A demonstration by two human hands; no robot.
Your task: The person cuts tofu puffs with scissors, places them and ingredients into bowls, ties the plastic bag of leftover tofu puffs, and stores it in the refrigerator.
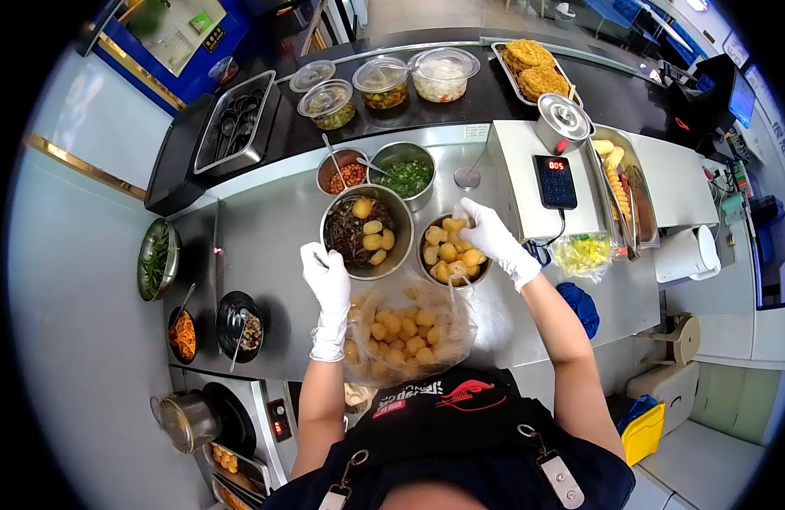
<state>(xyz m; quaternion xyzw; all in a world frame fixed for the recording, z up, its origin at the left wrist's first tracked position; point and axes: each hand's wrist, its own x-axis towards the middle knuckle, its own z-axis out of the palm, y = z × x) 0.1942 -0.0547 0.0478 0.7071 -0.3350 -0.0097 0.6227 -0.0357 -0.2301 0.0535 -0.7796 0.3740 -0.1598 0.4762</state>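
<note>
Both hands wear white gloves. My left hand [326, 276] is at the lower left rim of a steel pot [398, 208] holding dark shredded food and several yellow balls; its fingers are bent together, and what they hold, if anything, is hidden. My right hand [486, 231] reaches over the right edge of a second steel pot [486, 274] full of yellow balls [447, 252], its fingers closed at the topmost pieces. Whether a piece is between them is too small to tell. An open clear plastic bag [460, 327] of yellow balls lies in front of my body.
Behind the pots stand bowls of red bits [348, 176] and chopped greens [407, 178]. Lidded tubs [380, 82] and a tray of fried cakes [537, 70] line the back shelf. A timer [555, 182] lies right; a black bowl [239, 326] sits left.
</note>
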